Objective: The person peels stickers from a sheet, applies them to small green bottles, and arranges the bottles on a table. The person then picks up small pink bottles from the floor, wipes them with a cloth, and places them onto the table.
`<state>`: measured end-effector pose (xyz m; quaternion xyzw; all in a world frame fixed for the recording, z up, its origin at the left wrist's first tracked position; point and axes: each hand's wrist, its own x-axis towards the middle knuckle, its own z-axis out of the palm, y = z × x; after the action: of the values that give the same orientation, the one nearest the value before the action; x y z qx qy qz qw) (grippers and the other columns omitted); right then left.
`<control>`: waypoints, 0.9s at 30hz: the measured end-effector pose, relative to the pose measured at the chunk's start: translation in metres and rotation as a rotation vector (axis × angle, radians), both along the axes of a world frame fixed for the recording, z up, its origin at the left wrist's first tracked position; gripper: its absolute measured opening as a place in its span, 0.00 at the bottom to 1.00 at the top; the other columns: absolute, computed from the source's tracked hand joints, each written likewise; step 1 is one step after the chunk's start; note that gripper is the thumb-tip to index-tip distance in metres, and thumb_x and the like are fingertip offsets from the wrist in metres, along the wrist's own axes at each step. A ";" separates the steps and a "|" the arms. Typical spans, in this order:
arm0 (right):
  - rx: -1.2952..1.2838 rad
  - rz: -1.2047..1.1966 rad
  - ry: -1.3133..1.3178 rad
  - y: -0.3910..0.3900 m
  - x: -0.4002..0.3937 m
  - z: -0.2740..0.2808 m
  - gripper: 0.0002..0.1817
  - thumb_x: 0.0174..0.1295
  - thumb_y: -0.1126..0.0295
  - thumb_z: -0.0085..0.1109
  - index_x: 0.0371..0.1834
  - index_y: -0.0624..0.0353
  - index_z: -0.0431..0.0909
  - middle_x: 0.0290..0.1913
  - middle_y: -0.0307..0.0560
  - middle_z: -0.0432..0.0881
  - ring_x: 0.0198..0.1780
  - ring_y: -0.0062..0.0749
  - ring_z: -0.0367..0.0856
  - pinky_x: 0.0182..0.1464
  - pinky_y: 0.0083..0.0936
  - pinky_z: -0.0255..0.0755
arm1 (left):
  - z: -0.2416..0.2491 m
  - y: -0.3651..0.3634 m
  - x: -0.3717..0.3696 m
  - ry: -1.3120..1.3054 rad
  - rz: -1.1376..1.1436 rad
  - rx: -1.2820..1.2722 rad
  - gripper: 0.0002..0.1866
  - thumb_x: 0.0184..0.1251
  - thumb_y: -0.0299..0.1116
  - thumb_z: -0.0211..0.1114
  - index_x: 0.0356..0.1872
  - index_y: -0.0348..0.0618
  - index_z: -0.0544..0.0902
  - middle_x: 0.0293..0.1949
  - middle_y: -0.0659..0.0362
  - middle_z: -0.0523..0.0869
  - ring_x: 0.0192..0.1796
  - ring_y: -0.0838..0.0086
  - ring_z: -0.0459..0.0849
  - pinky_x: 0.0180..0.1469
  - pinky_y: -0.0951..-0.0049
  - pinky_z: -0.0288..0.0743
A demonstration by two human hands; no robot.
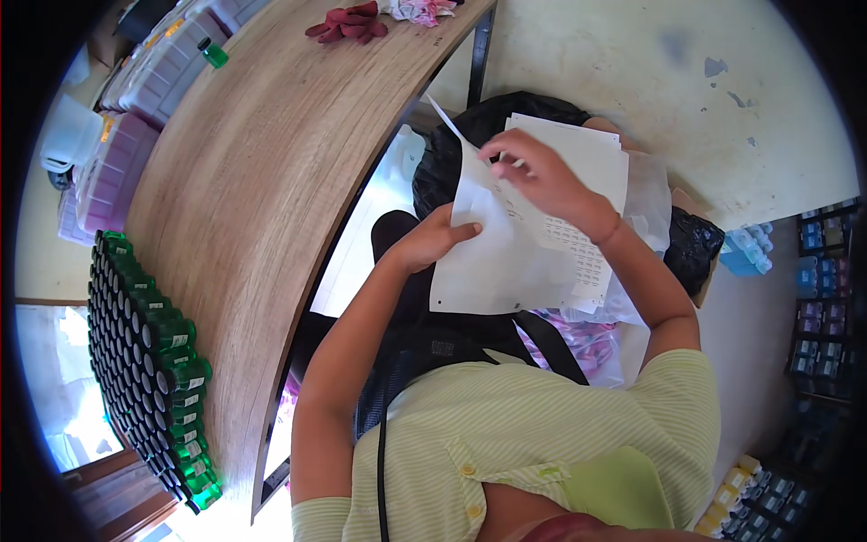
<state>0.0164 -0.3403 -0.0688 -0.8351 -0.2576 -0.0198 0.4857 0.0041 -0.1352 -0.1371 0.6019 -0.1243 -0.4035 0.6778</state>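
A large white sheet of paper [488, 275] with small print lies over my lap, its upper left corner bent upward. My left hand [430, 241] is closed on its left edge, thumb on top and fingers behind. My right hand [542, 181] hovers over the upper part of the sheet, its fingers loosely curled and apart, close to the raised edge. I cannot make out anything between them. Under and beside this sheet are more printed sheets [578, 149], some with rows of small label-like blocks [589, 264].
A wooden table [271, 172] at left bears many green bottles with black caps [149, 361], a single green bottle [212, 52] and dark red gloves [348, 23]. Plastic bins [167, 77] stand beyond. Black plastic bags [695, 248] and packed bottles [822, 289] are at right.
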 end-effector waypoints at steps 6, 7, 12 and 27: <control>-0.061 -0.164 0.127 -0.014 -0.028 0.003 0.08 0.60 0.71 0.58 0.41 0.57 0.78 0.38 0.38 0.79 0.41 0.21 0.76 0.39 0.17 0.68 | 0.002 0.021 -0.004 0.180 0.071 -0.138 0.19 0.64 0.28 0.58 0.55 0.35 0.71 0.48 0.54 0.80 0.49 0.71 0.80 0.53 0.70 0.74; -0.084 -0.160 0.135 -0.014 -0.034 -0.003 0.08 0.59 0.70 0.58 0.41 0.57 0.78 0.38 0.38 0.79 0.41 0.21 0.76 0.39 0.17 0.68 | 0.003 0.022 -0.005 0.197 0.074 -0.166 0.19 0.64 0.27 0.58 0.55 0.34 0.71 0.48 0.54 0.80 0.49 0.70 0.80 0.53 0.69 0.74; -0.111 -0.161 0.108 -0.004 -0.049 -0.032 0.11 0.56 0.70 0.61 0.42 0.57 0.78 0.46 0.41 0.78 0.45 0.30 0.76 0.43 0.23 0.72 | -0.002 0.027 -0.006 0.243 0.107 -0.178 0.20 0.63 0.27 0.57 0.56 0.34 0.69 0.49 0.52 0.79 0.49 0.68 0.80 0.53 0.68 0.74; -0.167 -0.192 0.059 -0.003 -0.047 -0.066 0.07 0.54 0.69 0.62 0.34 0.58 0.82 0.35 0.44 0.82 0.35 0.33 0.82 0.39 0.24 0.74 | 0.012 0.011 -0.008 0.231 0.085 -0.025 0.21 0.65 0.33 0.56 0.54 0.28 0.71 0.46 0.49 0.80 0.45 0.69 0.82 0.49 0.70 0.76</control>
<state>-0.0302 -0.3432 -0.1346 -0.8936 -0.1629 -0.0202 0.4178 -0.0041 -0.1243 -0.1248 0.5479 -0.0246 -0.4393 0.7115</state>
